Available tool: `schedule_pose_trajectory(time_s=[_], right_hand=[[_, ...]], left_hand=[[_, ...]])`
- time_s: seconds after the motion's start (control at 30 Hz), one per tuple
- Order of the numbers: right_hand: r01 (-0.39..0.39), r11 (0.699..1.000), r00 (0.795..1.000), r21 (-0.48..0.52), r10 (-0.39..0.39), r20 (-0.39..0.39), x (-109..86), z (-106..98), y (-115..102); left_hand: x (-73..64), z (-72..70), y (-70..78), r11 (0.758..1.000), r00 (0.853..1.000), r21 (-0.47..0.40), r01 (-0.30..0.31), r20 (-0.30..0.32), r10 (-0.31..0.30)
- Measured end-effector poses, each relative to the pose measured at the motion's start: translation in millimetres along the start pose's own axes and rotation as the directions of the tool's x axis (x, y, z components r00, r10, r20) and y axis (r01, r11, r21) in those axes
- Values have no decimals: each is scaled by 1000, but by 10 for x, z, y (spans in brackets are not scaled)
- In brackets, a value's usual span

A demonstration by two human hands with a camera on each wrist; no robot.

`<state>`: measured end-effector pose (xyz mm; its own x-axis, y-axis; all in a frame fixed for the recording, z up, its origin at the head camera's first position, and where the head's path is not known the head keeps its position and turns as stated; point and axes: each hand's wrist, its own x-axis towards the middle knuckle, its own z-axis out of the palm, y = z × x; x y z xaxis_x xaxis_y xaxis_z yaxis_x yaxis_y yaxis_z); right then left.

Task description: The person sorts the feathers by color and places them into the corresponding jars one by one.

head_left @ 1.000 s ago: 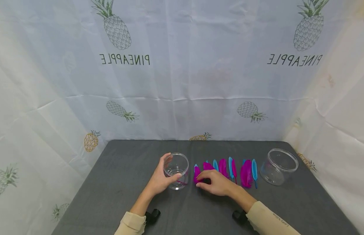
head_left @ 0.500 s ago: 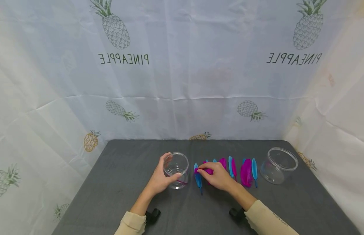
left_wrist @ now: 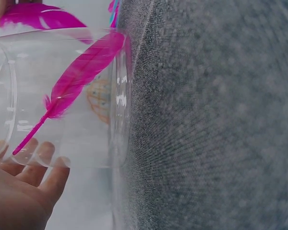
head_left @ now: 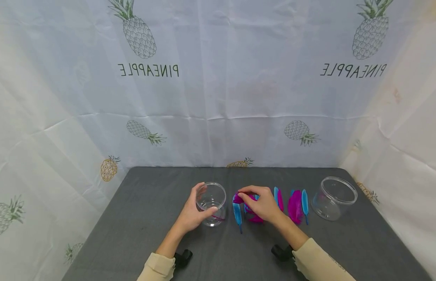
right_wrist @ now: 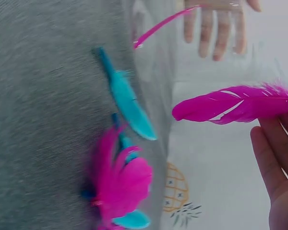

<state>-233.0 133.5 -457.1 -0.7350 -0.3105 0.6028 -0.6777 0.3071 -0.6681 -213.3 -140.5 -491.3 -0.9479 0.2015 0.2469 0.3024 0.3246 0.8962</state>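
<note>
My left hand (head_left: 192, 214) holds a clear round jar (head_left: 220, 199) by its side, thumb in front and fingers behind. The jar stands open-topped on the dark table. Inside it, a magenta feather (left_wrist: 79, 79) leans against the wall, as the left wrist view shows. To the right of the jar, my right hand (head_left: 263, 203) pinches another magenta feather (right_wrist: 230, 103) by one end, off the table. Below that feather lies a blue feather (head_left: 237, 215). More magenta feathers (right_wrist: 129, 179) and blue ones lie close by, partly hidden by my right hand in the head view.
Farther right lie a broad magenta feather (head_left: 295, 207) and a slim blue feather (head_left: 304, 203). A second clear jar (head_left: 334, 201) stands beyond them, near the right edge of the table (head_left: 140, 226). A pineapple-print cloth (head_left: 218, 93) hangs behind.
My right hand has lifted the leftmost magenta feather off the table, uncovering the blue feather under it. My left hand and the jar have stayed in place.
</note>
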Motion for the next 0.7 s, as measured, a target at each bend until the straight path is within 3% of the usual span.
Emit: schedule_pose_trajectory(time_s=[0.2,0.37,0.47,0.6,0.7], right_hand=[[58,998,997,11,-58,-49,90,-21,-117],[96,994,993,42,-93,-69,197,-92,-444],[116,991,991,66,-110,-81,253,-133,-606],[116,990,989,84,-108,-97,307,-151,-687],[104,991,990,85,-94,-107,348,-157,-749]], left_hand=[[9,12,16,1000,1000,-23,9,11,-9],[-36,-7,234,999,1000,-33,8,6,-7],[-38,-16,186,999,1000,-32,-5,8,5],[-7,1,5,1000,1000,-21,-1,11,1],[-4,1,10,1000,1000,-13,3,13,-3]])
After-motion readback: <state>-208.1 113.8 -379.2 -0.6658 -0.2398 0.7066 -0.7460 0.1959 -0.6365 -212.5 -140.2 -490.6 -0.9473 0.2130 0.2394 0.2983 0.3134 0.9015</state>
